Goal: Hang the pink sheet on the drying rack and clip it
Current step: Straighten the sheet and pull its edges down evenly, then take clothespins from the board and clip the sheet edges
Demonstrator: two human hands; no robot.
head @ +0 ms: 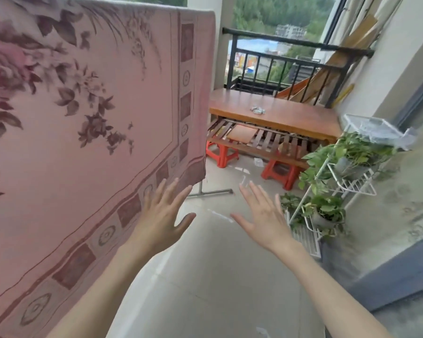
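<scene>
tiled balcony floor (213, 276) (wooden bench (274, 113) behind)

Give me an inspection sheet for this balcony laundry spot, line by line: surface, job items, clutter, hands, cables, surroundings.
Surface: pale tiled floor, white scraps scattered on it.
Job's things: pink sheet draped over the top of the rack; only the rack foot shows; no clips seen on the sheet.
Clutter: small crumpled item on the wooden table; slats and two red stools beneath.
Grippers: left hand open at the sheet's lower corner; right hand open, holding nothing.
Cables: nothing seen.
Surroundings: black railing, white plant stand with potted greenery, boards leaning on the railing.
</scene>
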